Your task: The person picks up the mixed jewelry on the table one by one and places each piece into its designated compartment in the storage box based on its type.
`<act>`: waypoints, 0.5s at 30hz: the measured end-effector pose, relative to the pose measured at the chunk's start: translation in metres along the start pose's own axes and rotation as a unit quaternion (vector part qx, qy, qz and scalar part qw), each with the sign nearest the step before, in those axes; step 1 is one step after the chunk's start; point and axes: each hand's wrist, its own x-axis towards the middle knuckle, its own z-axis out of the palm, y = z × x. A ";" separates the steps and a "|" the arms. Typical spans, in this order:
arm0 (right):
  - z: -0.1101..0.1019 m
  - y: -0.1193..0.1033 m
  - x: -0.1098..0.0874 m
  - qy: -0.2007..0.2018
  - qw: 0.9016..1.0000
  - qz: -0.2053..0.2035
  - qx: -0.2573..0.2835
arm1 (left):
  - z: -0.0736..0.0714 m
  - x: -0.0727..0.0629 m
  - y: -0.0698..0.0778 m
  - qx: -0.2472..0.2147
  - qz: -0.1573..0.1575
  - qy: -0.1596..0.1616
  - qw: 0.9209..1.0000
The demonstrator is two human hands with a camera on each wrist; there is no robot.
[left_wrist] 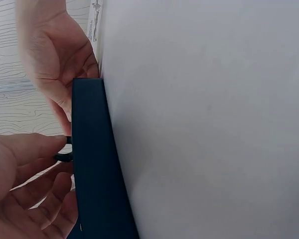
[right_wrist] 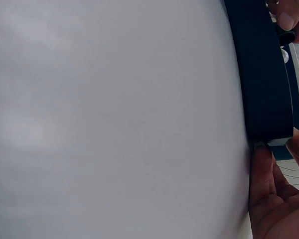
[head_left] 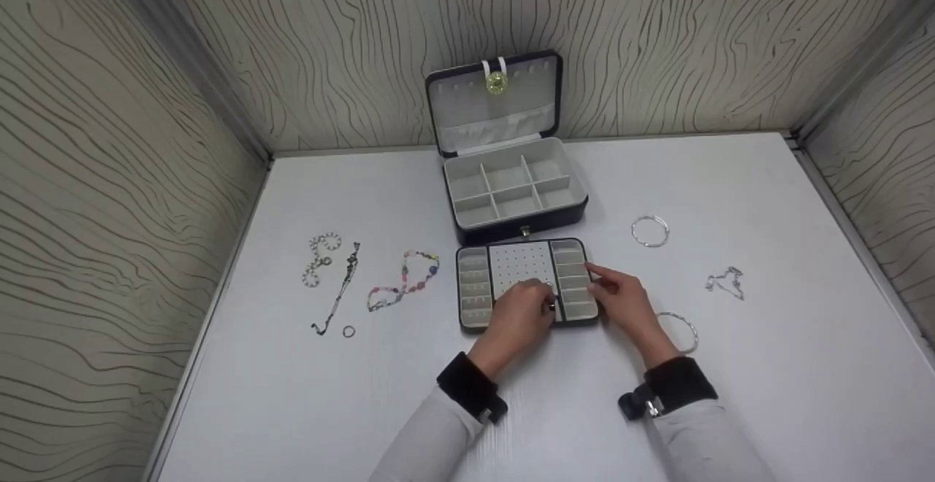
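My left hand (head_left: 521, 312) is over the lower middle of the compartment tray (head_left: 473, 251). Its thumb and fingertips pinch a small dark ring (left_wrist: 64, 157) just above the tray's rim. At the tray's right end is my right hand (head_left: 622, 299), with thumb at the top edge and fingertips against the side in the right wrist view. The tray has small slots on both sides and a white dotted panel in the middle, partly hidden by my left hand. Directly behind it stands an open dark jewelry box (head_left: 522, 223) with six-part white compartments.
Left lie a beaded bracelet (head_left: 313, 259), a dark chain (head_left: 343, 285), a colorful bead strand (head_left: 421, 286) and a ring (head_left: 348, 331). Right are a bangle (head_left: 634, 237), a silver chain (head_left: 738, 288) and another bangle (head_left: 695, 336) beside my right wrist. A patterned wall (head_left: 350, 51) borders the table.
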 end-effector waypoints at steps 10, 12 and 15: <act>0.001 -0.001 -0.001 -0.005 1.000 0.020 0.007 | -0.002 0.002 0.003 0.036 0.003 -0.009 0.999; 0.001 -0.001 -0.001 -0.008 1.000 0.025 0.007 | -0.001 0.003 0.003 0.034 0.004 -0.007 0.999; 0.001 -0.002 -0.001 -0.008 1.000 0.030 0.005 | 0.001 0.003 0.002 0.031 0.007 -0.005 0.999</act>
